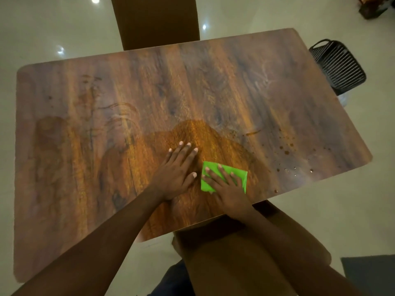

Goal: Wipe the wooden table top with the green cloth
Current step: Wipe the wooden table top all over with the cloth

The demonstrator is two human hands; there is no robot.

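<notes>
A folded green cloth (pixel 238 175) lies on the wooden table top (pixel 89 146) near its front edge. My right hand (pixel 226 186) presses flat on the cloth with spread, straight fingers and covers its middle. Just left of the cloth, my left hand (pixel 177 169) rests flat on the bare wood, fingers straight and pointing away from me. A wet sheen spreads on the wood around and beyond both hands. Dark droplets (pixel 286 151) and smears dot the table to the right of the cloth.
A brown chair back (pixel 158 20) stands at the table's far side. A black slatted basket (pixel 338 65) sits on the floor past the right end. A brown chair seat (pixel 245 259) is below my arms at the near side, a dark mat (pixel 369 272) at lower right.
</notes>
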